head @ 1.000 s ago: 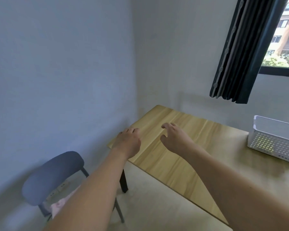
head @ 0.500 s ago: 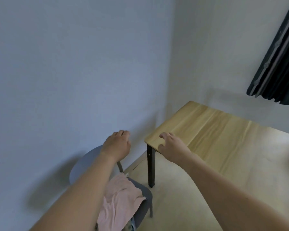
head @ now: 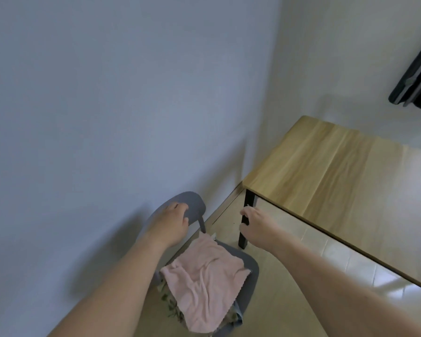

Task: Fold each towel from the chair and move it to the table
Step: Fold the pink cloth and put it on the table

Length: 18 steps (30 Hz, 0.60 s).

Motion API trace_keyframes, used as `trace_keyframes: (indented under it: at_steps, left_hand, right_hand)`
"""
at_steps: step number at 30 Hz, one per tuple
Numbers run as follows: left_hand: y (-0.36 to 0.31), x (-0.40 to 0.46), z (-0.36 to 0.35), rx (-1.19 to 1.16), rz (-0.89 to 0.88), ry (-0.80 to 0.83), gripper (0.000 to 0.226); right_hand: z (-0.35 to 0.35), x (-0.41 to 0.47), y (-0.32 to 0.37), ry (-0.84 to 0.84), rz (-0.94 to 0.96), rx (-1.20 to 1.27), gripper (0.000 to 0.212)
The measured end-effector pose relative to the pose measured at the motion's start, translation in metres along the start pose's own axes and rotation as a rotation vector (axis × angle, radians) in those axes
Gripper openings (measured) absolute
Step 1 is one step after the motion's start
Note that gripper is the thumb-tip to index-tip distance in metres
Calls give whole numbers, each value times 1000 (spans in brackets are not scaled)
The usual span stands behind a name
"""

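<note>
A plain pale blue-grey wall is filling the upper left and centre of the frame, meeting a beige tiled floor [head: 272,300] along the bottom. A rectangular light wooden table with black legs [head: 338,171] is occupying the right side, its far end running out of the frame at the right edge, and only one black leg is showing clearly. In the upper right corner a dark pleated curtain [head: 416,81] is being cut off by the frame edge. In the lower centre a grey-blue chair with a curved backrest [head: 249,266] is standing near the wall, and a rumpled pink towel [head: 204,283] is lying spread over its seat, hiding most of it. More cloth, with a leafy pattern, is peeking out from under the pink towel, too covered to make out clearly. The left hand [head: 171,224] is hovering in front of the chair's backrest, fingers curled loosely downward and holding nothing; whether it is touching the backrest cannot be told. The right hand [head: 259,226] is reaching forward in front of the table leg, fingers bent and slightly spread, empty, its fingertips blurred against the dark leg.
</note>
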<state>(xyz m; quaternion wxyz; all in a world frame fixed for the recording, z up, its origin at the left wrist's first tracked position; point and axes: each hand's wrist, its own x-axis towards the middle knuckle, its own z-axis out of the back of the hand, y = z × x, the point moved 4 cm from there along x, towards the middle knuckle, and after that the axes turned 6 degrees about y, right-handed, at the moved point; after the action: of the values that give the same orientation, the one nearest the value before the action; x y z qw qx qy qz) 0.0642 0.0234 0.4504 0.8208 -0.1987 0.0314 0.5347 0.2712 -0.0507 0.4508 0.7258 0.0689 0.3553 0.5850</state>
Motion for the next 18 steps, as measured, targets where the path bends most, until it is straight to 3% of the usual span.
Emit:
trace_keyframes:
  at_steps: [9, 13, 18]
  left_hand:
    - [132, 99, -189, -233, 125, 201, 33]
    - [181, 145, -285, -374, 186, 202, 33]
    - [228, 183, -370, -187, 218, 137, 37]
  right_hand:
    - [-169, 167, -43, 91, -93, -1, 49]
    - [-247, 256, -83, 52, -127, 6, 45]
    - [-308, 344, -111, -102, -129, 126, 38]
